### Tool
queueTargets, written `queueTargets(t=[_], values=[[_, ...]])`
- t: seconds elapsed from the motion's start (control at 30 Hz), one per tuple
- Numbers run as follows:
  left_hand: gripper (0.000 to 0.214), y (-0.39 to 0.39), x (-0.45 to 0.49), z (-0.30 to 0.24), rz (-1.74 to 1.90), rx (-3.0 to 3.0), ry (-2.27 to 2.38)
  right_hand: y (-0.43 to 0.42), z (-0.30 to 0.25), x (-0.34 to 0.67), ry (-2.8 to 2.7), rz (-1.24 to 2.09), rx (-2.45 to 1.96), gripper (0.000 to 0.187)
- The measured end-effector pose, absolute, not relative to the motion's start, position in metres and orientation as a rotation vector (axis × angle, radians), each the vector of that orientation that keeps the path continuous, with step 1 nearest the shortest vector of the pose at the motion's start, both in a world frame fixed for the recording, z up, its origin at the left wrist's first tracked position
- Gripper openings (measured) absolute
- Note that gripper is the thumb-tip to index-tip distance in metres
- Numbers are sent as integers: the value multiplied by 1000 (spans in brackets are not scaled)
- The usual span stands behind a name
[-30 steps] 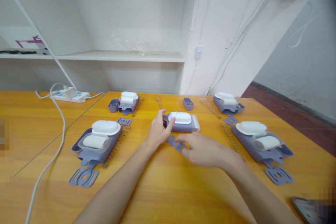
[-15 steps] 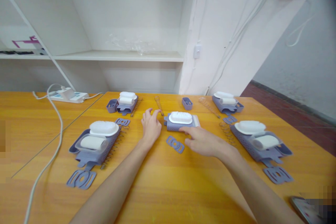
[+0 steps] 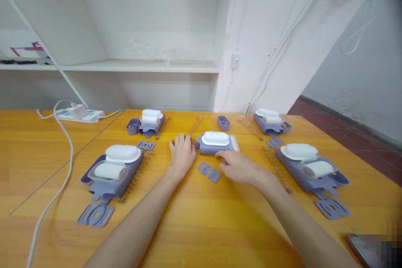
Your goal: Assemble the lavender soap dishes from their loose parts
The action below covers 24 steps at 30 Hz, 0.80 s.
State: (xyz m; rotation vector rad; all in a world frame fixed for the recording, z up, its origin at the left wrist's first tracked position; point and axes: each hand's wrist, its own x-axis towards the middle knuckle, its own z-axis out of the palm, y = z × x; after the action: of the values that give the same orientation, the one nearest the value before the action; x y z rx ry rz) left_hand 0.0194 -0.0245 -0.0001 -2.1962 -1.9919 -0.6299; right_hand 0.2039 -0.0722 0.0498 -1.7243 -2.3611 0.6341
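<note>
My left hand [image 3: 183,153] is bent down over the table, its fingers at the near end of a thin metal wire coil [image 3: 197,124]; the fingertips are partly hidden. To its right lies a purple perforated plastic holder [image 3: 213,149] with a white oval ribbed dish [image 3: 215,138] on top and a pale piece at its right end. My right hand [image 3: 237,166] has its index finger stretched to the holder's front edge, the other fingers loosely bent, with nothing seen in them. A flat purple cut-out piece [image 3: 209,172] lies between the hands. Behind the holder stands a small purple cup [image 3: 223,123].
Similar purple sets with white dishes and rolls stand at front left [image 3: 114,171], back left [image 3: 150,123], front right [image 3: 314,169] and back right [image 3: 271,121], with wire coils beside them. A power strip [image 3: 80,114] trails a white cable. A phone [image 3: 366,249] lies front right.
My left hand has lowered and its fingers have come down onto the wire coil, which has swung so its far end leans right. My right hand stays at the holder's front edge.
</note>
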Motion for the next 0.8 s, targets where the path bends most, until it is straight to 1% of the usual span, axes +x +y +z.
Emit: queueTargets(t=[0.27,0.37,0.5,0.7,0.8], values=[[20,-27,19,2,-608,-2113,-2017,-64,44,207,-2284,487,-1752,33],[25,-26,18,2,-709,-2118,-2006,-64,44,208,-2272,463,-1747,29],[32,-24,17,1,-765,-2299,-1890,-64,43,207,-2268,460,-1751,26],[14,-24,16,2,-763,-2293,-1898,-64,42,208,-2269,442,-1725,26],[17,-25,15,7,-921,-2167,-1939,-64,42,208,-2277,433,-1729,23]])
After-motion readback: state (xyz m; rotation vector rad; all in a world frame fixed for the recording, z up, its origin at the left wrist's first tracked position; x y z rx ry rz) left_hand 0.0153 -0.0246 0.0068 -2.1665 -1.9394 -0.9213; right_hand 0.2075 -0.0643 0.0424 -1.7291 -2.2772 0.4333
